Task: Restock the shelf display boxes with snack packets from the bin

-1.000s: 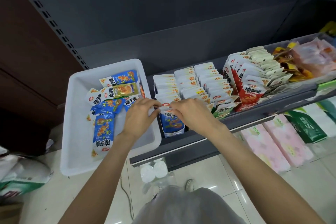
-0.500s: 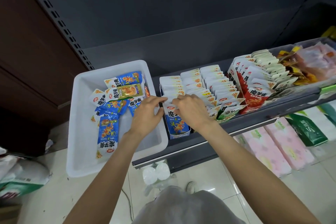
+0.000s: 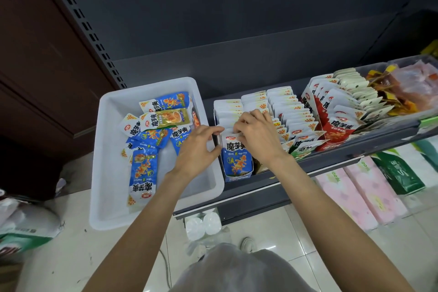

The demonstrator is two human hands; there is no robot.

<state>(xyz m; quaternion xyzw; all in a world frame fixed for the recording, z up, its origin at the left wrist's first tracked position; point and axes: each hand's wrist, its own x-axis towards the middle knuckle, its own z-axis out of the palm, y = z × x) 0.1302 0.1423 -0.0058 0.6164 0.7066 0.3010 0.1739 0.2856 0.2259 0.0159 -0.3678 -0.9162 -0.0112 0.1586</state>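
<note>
Nearest me, both forearms reach up from the bottom of the view toward the shelf [image 3: 327, 161]. My left hand [image 3: 198, 147] sits at the seam between the bin [image 3: 154, 218] and the blue box [image 3: 238, 173]; its fingers are curled with thumb and fingertips at the box's left edge, though I cannot tell if they pinch anything. My right hand [image 3: 254, 134] is curled over the tops of the packets standing in that box, pinching the front packet [image 3: 235, 156] by its upper edge and squaring it against the row behind.

Compared with a second ago, the hands have closed together over the blue box and the front packet stands more upright, flush with the box front. I judge that this insert is nearly done, so the next move would be back to the bin.

The bin still holds a loose pile [image 3: 154, 135] of blue packets plus one yellow-green one, unchanged over the last second, so a good deal of restocking remains. Further right, the middle rows [image 3: 284, 111] and the red box [image 3: 336, 125] look full, and the tray of orange snacks [image 3: 403, 87] beyond them is untouched.
</note>
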